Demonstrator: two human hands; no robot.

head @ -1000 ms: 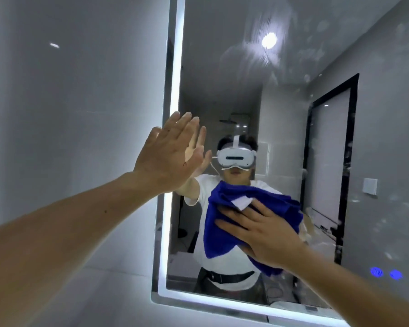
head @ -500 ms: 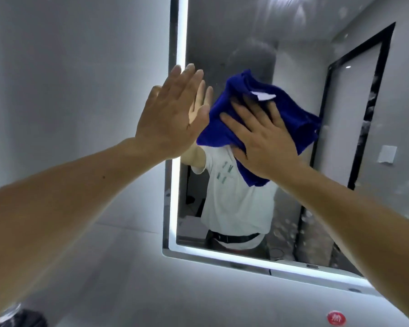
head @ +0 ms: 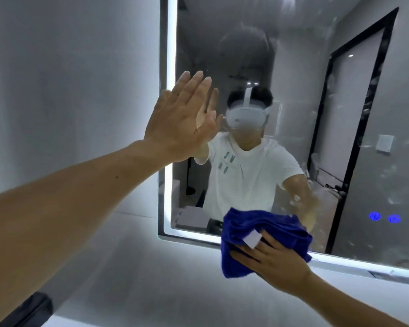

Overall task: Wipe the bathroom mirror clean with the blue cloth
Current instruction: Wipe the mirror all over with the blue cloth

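Mirror: the bathroom mirror [head: 293,67] hangs upright on the wall [head: 69,67], its lit edge strip [head: 172,55] running up the left side and along the bottom; pale smears and spots show toward 3 o'clock on the glass.

Cloth: the blue cloth [head: 253,234] sits bunched at the mirror's bottom edge, around 5 o'clock in the view, straddling the lit strip so its upper part lies on the glass and its lower part hangs over the wall below. Its long axis runs roughly up and down, tilted a little toward 1 o'clock, with a white tag [head: 253,239] facing outward.

Right hand: the right hand [head: 276,265] lies on the cloth with fingers straight and spread, pointing toward 11 o'clock, pressing it flat against the mirror's edge; the forearm comes in from 5 o'clock.

Left hand: the left hand [head: 182,119] is raised, palm to the glass at the mirror's left edge, fingers straight, close together and pointing to 12 o'clock; it seems to touch the glass, though contact is hard to judge from this angle. The arm stretches from 8 o'clock.

Reflection: a person in a white shirt [head: 250,175] wearing a white headset [head: 246,118], a dark door frame [head: 354,138], and two blue glowing marks [head: 384,217] at 4 o'clock.
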